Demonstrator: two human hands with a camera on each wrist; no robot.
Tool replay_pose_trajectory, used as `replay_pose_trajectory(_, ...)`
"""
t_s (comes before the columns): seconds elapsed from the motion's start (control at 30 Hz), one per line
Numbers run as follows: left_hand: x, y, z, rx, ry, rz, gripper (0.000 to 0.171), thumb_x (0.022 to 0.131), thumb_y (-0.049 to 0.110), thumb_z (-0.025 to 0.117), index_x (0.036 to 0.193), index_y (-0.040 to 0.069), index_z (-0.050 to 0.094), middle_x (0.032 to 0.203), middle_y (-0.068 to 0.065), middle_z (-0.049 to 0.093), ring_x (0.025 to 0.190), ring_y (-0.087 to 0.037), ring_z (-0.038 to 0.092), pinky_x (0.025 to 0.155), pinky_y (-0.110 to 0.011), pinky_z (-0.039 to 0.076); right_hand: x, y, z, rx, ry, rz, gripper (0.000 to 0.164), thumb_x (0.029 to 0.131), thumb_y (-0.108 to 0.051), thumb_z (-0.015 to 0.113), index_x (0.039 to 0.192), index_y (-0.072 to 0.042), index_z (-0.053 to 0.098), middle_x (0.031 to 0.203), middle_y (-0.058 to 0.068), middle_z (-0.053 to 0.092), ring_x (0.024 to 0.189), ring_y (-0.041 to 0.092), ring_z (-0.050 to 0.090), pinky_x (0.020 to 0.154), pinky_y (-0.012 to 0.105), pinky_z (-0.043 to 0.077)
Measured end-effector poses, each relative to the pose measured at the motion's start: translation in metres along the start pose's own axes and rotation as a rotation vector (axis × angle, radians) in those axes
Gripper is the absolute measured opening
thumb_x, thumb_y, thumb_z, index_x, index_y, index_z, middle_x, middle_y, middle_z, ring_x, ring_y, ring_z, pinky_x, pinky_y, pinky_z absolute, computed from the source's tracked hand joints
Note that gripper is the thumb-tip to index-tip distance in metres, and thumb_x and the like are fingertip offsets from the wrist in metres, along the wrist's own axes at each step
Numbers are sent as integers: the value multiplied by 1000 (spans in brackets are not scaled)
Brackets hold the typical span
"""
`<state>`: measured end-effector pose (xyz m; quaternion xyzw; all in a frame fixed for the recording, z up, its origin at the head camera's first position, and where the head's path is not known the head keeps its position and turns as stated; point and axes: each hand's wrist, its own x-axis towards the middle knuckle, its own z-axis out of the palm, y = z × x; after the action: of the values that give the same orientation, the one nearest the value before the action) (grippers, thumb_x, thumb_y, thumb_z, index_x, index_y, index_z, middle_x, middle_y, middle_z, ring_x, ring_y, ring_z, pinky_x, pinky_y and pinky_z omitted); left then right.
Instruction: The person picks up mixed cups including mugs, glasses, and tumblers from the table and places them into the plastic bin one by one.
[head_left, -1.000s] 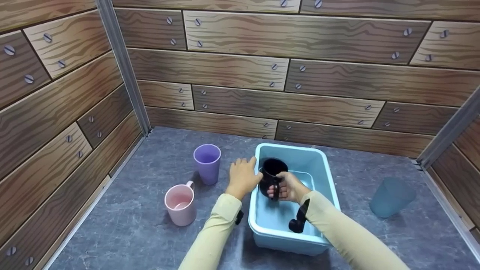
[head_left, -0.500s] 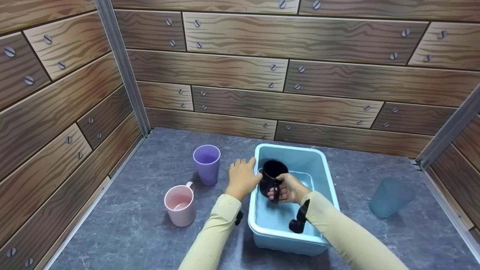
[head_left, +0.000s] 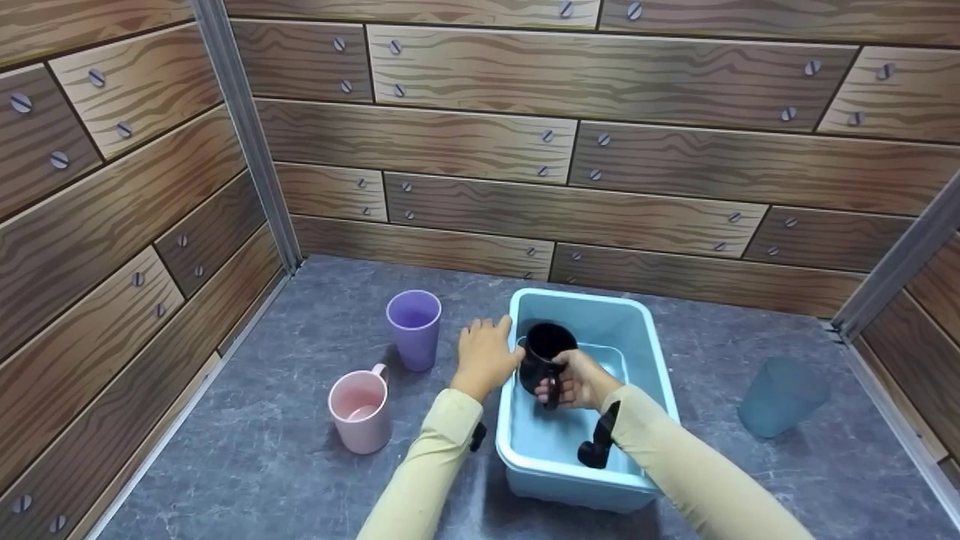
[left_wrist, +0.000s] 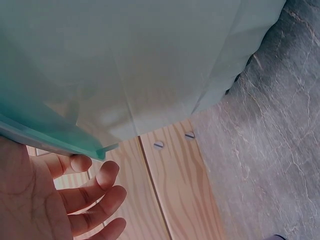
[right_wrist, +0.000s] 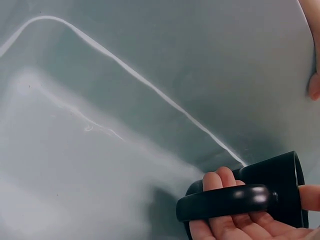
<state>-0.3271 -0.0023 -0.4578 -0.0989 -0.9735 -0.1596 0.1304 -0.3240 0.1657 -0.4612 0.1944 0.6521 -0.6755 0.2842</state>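
Observation:
A black mug stands inside the light blue plastic tub, close to its left wall. My right hand grips it, with fingers through the handle and the thumb at the mug's lip. My left hand holds the tub's left rim. Its thumb hooks over to the inside, seen at the right edge of the right wrist view, while the other fingers stay loosely bent outside the wall.
Left of the tub are a purple cup and a pink mug on the grey marbled table. A translucent blue cup stands tilted-looking at the right. Wood-patterned walls enclose the back and sides.
The black mug and my right hand have sunk slightly lower in the tub. My left hand keeps its place on the rim.

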Motion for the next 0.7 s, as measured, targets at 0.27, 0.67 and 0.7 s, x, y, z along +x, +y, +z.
replay_pose_trajectory(0.27, -1, 1, -1, -4, 5, 10, 44, 82, 37, 55, 119, 14, 56, 107, -14, 65, 103, -30, 56, 88, -45, 42, 1, 1, -2, -10, -23, 11, 46, 93, -23, 34, 114, 13, 52, 81, 13, 65, 82, 26, 68, 91, 42, 49)
replay_pose_trajectory(0.67, -1, 0, -3, -8, -19, -4, 42, 84, 38, 55, 119, 14, 56, 107, -13, 65, 103, -29, 56, 89, -45, 42, -1, -2, -3, -59, -62, 40, 48, 94, -29, 34, 113, 11, 51, 86, 13, 64, 89, 27, 66, 100, 44, 43)
replay_pose_trajectory(0.7, -1, 0, -3, -7, -19, -5, 42, 84, 38, 56, 119, 14, 56, 107, -14, 64, 103, -30, 56, 89, -45, 42, -2, -3, -2, -70, -72, 39, 50, 95, -30, 34, 117, 12, 49, 89, 14, 63, 93, 29, 65, 103, 45, 40)
